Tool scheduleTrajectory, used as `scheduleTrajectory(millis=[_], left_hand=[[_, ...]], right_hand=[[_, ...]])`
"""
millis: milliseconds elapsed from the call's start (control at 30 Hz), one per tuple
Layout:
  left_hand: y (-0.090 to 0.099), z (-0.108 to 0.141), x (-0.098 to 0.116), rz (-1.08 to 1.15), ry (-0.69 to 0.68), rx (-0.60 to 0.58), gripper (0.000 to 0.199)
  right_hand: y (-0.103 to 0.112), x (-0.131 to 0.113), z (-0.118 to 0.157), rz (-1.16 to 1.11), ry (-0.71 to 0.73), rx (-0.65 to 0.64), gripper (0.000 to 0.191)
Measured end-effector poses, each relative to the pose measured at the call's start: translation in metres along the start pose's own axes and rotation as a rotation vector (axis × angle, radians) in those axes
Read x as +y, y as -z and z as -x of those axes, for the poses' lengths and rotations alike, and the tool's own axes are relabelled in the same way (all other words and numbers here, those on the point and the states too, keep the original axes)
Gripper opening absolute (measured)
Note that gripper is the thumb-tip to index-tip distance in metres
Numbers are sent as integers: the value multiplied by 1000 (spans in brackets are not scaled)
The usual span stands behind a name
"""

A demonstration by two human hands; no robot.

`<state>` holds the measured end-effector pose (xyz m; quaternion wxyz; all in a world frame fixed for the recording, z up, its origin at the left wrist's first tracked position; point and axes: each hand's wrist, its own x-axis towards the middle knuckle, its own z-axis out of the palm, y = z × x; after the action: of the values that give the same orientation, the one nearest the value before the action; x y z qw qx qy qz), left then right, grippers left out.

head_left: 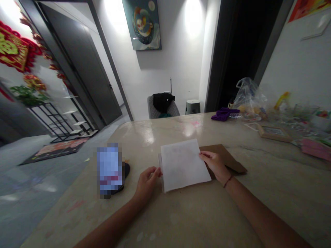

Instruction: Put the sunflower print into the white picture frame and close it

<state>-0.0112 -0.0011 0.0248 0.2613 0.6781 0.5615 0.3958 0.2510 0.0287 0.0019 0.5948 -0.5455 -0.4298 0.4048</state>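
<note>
Sheet of white paper (184, 165), mid-table, lifted slightly and overlapping a brown kraft card (227, 158). Left hand (147, 184): closed in a pinch on the sheet's left edge. Right hand (213, 164): gripping the sheet's right edge. Near the left edge of the stone table (165, 220): blurred object (109, 168) beside a black item (126, 171). Toward the far right corner: purple cloth (224, 114), plastic bag (248, 98), wooden picture frame (274, 133), pink paper (315, 148).
</note>
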Motion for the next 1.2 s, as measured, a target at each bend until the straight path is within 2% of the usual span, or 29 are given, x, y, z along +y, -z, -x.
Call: scheduleTrajectory(millis=[167,367,567,933,1200], left_hand=[[-5,-6,-11,-234,39,108,29],[-8,-5,-12,-461,-65,13,35],[-8,-2,-9,-481,-141,-8,32],[-8,1,-5,-510,-95,-49,34],[-7,1,-7,-510,-106,-59,35]], right_hand=[[0,6,-1,76,-43,-28,33],[-2,8,-1,99,-9,-43,35],[-7,11,0,157,71,-36,35],[-8,9,4,297,122,-145,36],[-10,6,4,253,152,-74,30]])
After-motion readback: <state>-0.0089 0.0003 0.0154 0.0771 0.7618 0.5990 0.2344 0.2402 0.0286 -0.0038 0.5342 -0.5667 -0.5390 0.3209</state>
